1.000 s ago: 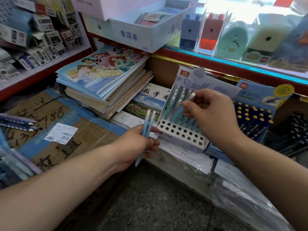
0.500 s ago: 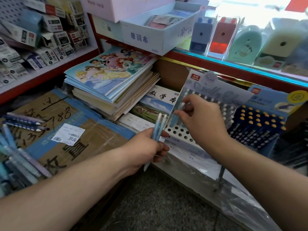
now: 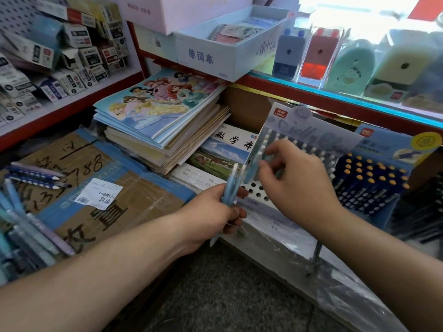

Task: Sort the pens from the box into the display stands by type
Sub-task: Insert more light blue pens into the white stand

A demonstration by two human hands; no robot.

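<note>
1. Shop shelves [image 3: 72,109] crowd behind a taped cardboard box [image 3: 143,204].
2. Left hand [image 3: 211,212]: fingers wrap two slim pale-blue plastic pens [image 3: 229,188], tips down, just beside the perforated white stand [image 3: 257,194].
3. Right hand [image 3: 294,180]: fingers curve around another pen [image 3: 253,164] in the stand; blur hides whether they pinch it.

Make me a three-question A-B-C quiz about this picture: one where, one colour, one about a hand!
1. Where is the dark-blue stand? A. on the floor B. right of the light-blue stand C. on the top shelf
2. What colour are the pens in the left hand? A. light blue B. red C. black
3. The left hand is: A. flat open B. out of sight C. gripping pens
Answers: B, it stands beside it on the right; A, pale blue barrels; C, fingers curl round them.
</note>
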